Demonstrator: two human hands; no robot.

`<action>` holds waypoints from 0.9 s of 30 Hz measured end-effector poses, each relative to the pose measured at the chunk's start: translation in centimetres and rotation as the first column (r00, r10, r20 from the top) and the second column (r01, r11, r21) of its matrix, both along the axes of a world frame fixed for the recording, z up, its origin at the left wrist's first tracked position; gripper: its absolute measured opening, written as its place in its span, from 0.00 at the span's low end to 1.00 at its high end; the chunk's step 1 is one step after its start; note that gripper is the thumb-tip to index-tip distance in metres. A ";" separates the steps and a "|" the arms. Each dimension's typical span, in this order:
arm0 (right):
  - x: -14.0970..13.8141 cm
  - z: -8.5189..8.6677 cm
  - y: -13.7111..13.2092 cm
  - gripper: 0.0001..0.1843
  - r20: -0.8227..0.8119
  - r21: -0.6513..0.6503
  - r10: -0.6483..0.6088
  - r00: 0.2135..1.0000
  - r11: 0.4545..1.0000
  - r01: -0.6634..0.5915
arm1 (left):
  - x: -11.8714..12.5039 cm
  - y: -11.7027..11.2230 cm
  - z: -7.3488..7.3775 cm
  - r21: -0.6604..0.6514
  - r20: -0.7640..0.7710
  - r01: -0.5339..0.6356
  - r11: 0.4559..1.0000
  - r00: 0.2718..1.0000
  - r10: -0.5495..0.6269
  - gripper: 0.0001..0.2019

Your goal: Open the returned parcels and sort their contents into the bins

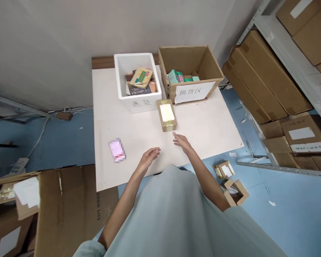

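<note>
A small brown cardboard box point(166, 115) with a white label lies on the pale table point(203, 128), in front of two bins. My right hand point(182, 141) hovers just below it, fingers stretched out, holding nothing. My left hand point(149, 157) is over the table's near part, fingers loosely extended and empty. A blurred pink item point(117, 150) lies to the left of my left hand.
A white foam bin point(123, 76) with books and a labelled cardboard bin point(214, 76) with teal packs stand at the table's back. Large cartons point(56, 210) sit at lower left. Stacked cartons point(264, 82) and shelving fill the right. Small open boxes point(231, 182) lie on the blue floor.
</note>
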State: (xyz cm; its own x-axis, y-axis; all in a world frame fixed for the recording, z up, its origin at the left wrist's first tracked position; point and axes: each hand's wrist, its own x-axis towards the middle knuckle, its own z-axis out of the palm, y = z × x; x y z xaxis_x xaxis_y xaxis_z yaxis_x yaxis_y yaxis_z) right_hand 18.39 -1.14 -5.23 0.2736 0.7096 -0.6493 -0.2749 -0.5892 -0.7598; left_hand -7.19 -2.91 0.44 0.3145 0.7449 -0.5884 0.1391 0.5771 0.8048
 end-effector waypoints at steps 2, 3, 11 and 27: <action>-2.3 -0.4 3.8 0.32 -0.047 -0.060 -0.094 0.994 0.994 0.092 | -2.1 1.4 0.6 0.036 -0.003 -0.023 0.999 1.000 0.023 0.34; -3.3 -0.6 5.4 0.35 -0.063 -0.084 -0.126 0.990 0.989 0.121 | -3.1 2.1 0.9 0.053 -0.008 -0.036 0.998 0.999 0.036 0.33; -5.9 -2.1 9.0 0.38 -0.071 -0.148 -0.239 0.969 0.963 0.226 | -6.8 6.6 1.6 0.090 -0.039 -0.134 0.987 0.990 0.138 0.30; 3.8 -3.5 2.9 0.25 -0.034 0.007 0.031 0.999 0.999 -0.031 | 0.0 11.9 -4.2 0.366 -0.378 0.222 0.904 0.923 -0.074 0.53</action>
State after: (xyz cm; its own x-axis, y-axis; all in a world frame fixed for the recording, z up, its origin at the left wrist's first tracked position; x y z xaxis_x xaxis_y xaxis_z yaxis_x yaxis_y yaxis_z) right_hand 22.24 1.79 -8.77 0.2293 0.7215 -0.6533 -0.2819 -0.5932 -0.7541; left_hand -7.23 8.98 -3.76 0.2712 0.8978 -0.3469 0.5094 0.1719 0.8432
